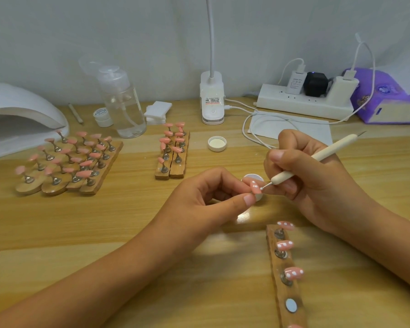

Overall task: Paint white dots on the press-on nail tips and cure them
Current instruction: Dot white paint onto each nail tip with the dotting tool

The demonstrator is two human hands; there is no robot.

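Nail tip [255, 187] is being pinched by my left fingers [247, 199] while my right fingers [278, 155] are gripping the dotting tool [327, 151] at its edge.

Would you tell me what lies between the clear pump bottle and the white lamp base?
In the head view, a stack of white pads lies there.

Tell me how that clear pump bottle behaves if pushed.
The clear pump bottle looks partly filled, so probably light. It stands tall on a round base, so a high push may tip it, then it could roll.
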